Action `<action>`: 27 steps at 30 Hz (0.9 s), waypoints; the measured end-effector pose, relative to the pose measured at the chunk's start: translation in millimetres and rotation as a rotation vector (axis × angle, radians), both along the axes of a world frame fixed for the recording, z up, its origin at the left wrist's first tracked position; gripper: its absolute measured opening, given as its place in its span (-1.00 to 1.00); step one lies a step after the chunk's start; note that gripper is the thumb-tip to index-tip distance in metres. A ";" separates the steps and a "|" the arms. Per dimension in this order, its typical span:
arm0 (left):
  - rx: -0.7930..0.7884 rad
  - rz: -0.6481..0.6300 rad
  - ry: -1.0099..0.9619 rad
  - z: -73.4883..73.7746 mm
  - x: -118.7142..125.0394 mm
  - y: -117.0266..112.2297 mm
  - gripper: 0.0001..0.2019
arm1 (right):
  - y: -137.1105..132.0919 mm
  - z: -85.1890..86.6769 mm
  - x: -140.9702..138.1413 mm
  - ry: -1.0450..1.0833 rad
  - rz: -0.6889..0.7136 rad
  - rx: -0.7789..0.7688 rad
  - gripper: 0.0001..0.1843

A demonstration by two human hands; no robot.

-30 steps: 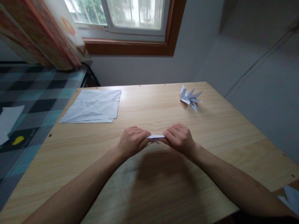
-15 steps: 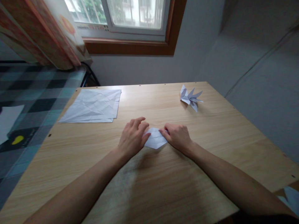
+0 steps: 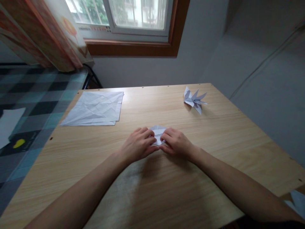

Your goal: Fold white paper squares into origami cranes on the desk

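A small folded white paper (image 3: 158, 133) lies on the wooden table (image 3: 214, 136) near the middle. My left hand (image 3: 137, 147) presses on its left side with curled fingers. From the right, my right hand (image 3: 176, 143) pinches the same piece between fingertips and thumb. Both hands cover the near part of the paper, so only its far edge shows.
A stack of creased white sheets (image 3: 95, 108) lies at the table's far left. A finished folded paper figure (image 3: 194, 100) sits at the far right. A checked bedcover (image 3: 28, 108) lies left of the table, a wall and window behind it.
The paper was held as a thin strip, then laid flat and opened out; now both hands have closed together over it and it sits slightly farther from me.
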State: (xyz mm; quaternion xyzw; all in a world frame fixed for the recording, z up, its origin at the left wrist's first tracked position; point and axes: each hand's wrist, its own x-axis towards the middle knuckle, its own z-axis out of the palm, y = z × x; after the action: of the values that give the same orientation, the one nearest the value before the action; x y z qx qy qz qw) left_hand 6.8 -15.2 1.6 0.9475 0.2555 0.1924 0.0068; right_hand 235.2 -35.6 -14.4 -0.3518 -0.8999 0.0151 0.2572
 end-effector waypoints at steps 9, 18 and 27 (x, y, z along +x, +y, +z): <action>0.022 0.064 -0.027 -2.7 -2.9 4.1 -0.72 | 2.5 1.3 0.1 0.034 -0.071 -0.155 -0.88; -0.141 0.218 -0.089 -4.8 -1.0 5.0 -0.82 | 5.8 -2.2 -3.7 0.083 -0.190 -0.185 -0.92; -0.084 0.116 -0.021 -4.5 0.2 3.1 -0.71 | 2.6 0.4 -1.4 -0.162 -0.022 0.129 -0.79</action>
State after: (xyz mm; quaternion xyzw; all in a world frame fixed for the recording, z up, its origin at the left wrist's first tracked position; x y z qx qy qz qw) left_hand 7.0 -12.1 -2.9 0.9278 0.3179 0.1913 0.0381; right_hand 233.8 -33.0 -14.1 -0.3444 -0.9129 -0.0743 0.2061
